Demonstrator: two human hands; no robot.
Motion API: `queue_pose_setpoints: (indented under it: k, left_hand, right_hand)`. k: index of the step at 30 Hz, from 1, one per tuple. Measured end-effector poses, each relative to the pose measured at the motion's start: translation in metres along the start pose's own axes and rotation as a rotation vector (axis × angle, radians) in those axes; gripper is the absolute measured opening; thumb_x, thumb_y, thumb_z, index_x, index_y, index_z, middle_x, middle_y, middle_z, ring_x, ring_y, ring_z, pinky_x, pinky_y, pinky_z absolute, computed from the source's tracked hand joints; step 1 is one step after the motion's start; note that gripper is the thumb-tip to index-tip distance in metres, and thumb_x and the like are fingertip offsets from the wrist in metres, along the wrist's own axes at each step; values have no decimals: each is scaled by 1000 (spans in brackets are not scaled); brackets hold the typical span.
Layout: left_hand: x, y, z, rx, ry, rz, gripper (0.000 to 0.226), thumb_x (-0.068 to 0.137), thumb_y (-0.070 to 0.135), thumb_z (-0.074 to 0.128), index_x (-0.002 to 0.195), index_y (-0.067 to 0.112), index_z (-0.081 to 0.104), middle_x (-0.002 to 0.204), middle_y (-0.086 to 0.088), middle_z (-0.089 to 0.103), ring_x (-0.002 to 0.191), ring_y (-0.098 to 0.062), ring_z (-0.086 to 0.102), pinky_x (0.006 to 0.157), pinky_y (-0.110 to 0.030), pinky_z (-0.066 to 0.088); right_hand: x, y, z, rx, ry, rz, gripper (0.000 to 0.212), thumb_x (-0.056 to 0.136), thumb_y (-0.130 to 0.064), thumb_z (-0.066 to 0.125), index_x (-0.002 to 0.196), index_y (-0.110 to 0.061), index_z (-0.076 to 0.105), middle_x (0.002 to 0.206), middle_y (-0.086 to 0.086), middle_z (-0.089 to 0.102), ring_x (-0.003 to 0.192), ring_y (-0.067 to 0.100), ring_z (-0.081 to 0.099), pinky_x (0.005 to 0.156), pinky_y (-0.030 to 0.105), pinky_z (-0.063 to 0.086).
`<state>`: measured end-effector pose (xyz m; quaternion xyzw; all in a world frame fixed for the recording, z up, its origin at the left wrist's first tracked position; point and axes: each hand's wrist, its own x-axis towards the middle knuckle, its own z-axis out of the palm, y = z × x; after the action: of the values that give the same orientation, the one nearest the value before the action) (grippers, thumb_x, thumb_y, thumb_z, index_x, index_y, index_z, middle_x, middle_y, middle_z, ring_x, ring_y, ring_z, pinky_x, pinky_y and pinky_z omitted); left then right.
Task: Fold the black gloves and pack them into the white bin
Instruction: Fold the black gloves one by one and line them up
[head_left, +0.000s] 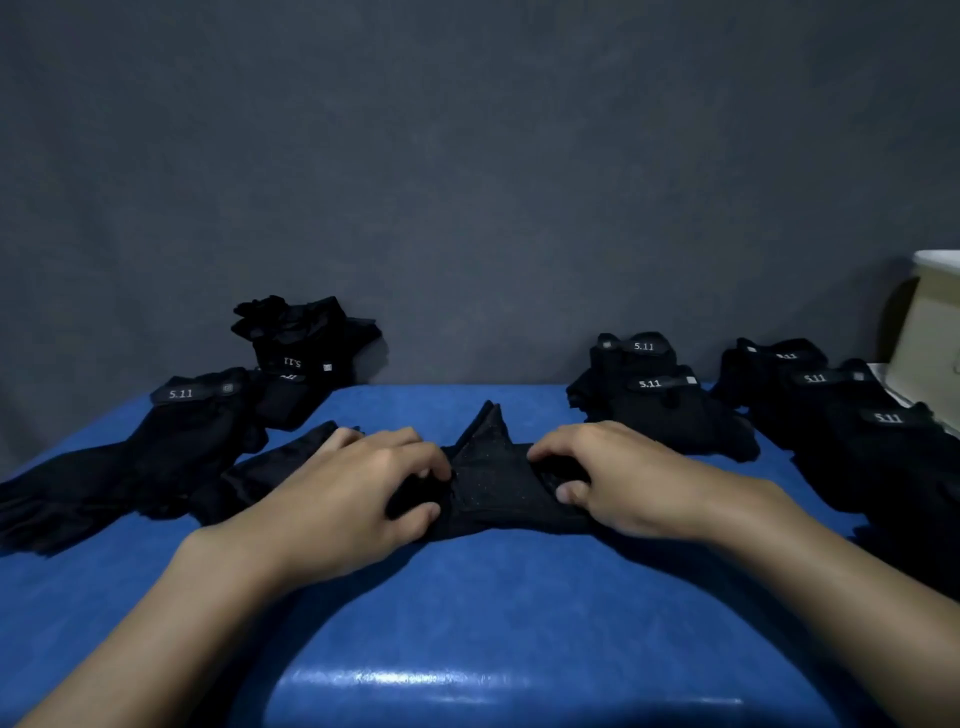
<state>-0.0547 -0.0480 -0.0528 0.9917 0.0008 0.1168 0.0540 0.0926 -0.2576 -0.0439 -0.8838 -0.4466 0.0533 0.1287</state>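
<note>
- The black glove (488, 483) you are folding lies on the blue desk (467, 597), right between your two sets of fingers.
- Its long side runs left to right, from one hand to the other. A pointy flap in the middle points away from you.
- Your left hand (358, 488) has its fingers (415, 514) curled and pinches the glove's left end. Your right hand (613, 478) pinches the right end the same way.
- I think the fold is not done yet.
- A loose pile (156, 441) of more gloves lies left of your left fingers. Neat stacks (670, 410) lie right of your right fingers.
- The white bin (930, 312) stands far off to the right, past those stacks. Your right hand is nearer to it, so it looks best for packing.
</note>
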Motion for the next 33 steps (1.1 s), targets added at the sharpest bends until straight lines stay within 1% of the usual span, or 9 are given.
queue_pose_setpoints:
  k: [5,8,11,16,20,25,29,31,33]
  left_hand:
    - [-2,5,-3,34,-8,1,28,90,56,46,115,44,50,103,23,48,95,13,40,105,-26,25]
    - [-4,10,-5,48,-23,5,46,78,70,26,107,44,51,94,22,49,91,11,44,103,-29,27]
    - [-5,16,-8,-27,-35,43,45,79,70,28,98,42,58,88,18,58,91,2,52,100,-30,29]
    - [-1,17,-2,-297,128,44,27,85,56,45,90,37,63,99,19,54,101,-5,53,93,-32,40]
    - [-3,9,3,-82,53,25,47,84,65,32,117,41,55,119,28,51,114,6,46,104,-26,29]
    - [-2,18,1,-41,9,47,53,82,72,25,108,46,63,98,21,54,100,1,48,96,-28,24]
    - [7,15,6,-139,192,22,36,85,62,36,96,39,62,91,19,53,95,-2,50,87,-29,31]
    - [13,13,9,-208,235,-2,36,86,60,38,102,36,60,100,21,55,99,1,51,90,-28,34]
    - [17,14,12,-205,148,-35,49,84,65,35,116,36,57,115,24,56,106,3,50,97,-25,33]
  right_hand:
    - [-4,-6,6,56,154,-31,24,97,-31,50,115,-28,65,112,-9,66,110,15,55,101,39,41]
    - [-9,-17,14,25,255,-40,28,98,-42,44,110,-27,63,105,-8,62,104,16,49,100,38,36]
    - [-11,-26,20,-45,194,-37,40,98,-53,33,104,-25,62,101,-8,61,101,15,52,101,38,32]
    - [-12,-32,29,-96,186,-46,52,96,-60,26,119,-26,57,126,-11,55,126,11,38,114,41,12]
    - [-14,-34,30,-114,121,-28,57,92,-63,35,133,-26,49,142,-11,44,138,9,26,116,41,7]
    - [-8,-27,19,-71,56,-16,62,90,-47,47,147,-25,37,160,-14,21,149,6,-8,119,47,-12]
    - [-10,-28,19,27,214,-113,54,91,-46,52,140,-26,46,149,-13,39,142,3,18,112,22,8]
    - [-13,-28,21,24,220,-124,54,92,-54,50,137,-26,48,141,-12,47,133,4,32,104,17,15]
    - [-14,-25,23,-8,127,-111,60,92,-59,45,142,-25,40,146,-11,42,137,5,28,111,20,12]
